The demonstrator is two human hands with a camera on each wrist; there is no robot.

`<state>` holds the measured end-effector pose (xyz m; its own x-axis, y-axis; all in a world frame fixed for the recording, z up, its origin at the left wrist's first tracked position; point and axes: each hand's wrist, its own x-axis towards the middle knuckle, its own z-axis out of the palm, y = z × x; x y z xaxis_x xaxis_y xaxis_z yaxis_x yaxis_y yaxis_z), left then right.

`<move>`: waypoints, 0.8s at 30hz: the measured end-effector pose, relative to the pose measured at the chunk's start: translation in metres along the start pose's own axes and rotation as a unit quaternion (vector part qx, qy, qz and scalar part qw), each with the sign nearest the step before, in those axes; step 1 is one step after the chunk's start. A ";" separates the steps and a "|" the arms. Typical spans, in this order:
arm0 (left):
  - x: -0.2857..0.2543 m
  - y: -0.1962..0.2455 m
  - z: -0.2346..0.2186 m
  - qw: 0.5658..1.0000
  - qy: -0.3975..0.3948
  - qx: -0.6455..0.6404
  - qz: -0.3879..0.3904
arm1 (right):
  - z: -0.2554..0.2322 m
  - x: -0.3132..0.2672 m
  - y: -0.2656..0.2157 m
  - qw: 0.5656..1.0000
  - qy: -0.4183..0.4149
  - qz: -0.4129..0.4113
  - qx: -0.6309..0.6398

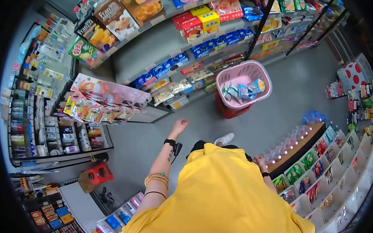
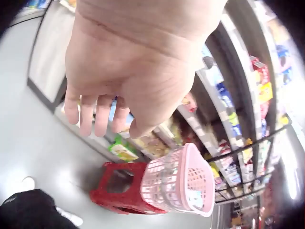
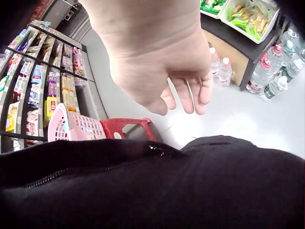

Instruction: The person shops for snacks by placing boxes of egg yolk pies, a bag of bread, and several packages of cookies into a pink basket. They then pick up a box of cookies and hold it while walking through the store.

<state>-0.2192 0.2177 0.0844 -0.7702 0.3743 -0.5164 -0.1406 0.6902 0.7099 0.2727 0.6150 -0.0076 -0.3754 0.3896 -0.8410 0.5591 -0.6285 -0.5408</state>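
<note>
Bright light, white glare on the floor [image 3: 186,131], dark fisheye-curved edges

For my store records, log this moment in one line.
left hand: empty, fingers relaxed | right hand: empty, fingers loosely bent | pink basket: on red stool, beside shelves | packets: inside basket

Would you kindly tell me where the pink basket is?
In the head view, the pink basket sits above and right of centre, on a red stool, beside the snack shelves.

Shop: shelves [image 1: 133,48] hold boxed snacks [image 1: 208,22], labels [image 1: 157,19] line their edges; pink shopping basket [image 1: 237,72]; wrapped goods [image 1: 295,172] sit in white bins [image 1: 365,151].
</note>
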 end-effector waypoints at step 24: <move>0.093 0.437 -0.161 0.856 0.341 0.149 0.359 | -0.011 0.073 -0.076 0.996 0.061 0.064 -0.007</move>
<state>-0.4525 0.4551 0.4237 -0.7897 0.3898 0.4738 0.6081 0.5996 0.5203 0.2108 0.6986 -0.0279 -0.2093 0.3861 -0.8984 0.6072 -0.6688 -0.4289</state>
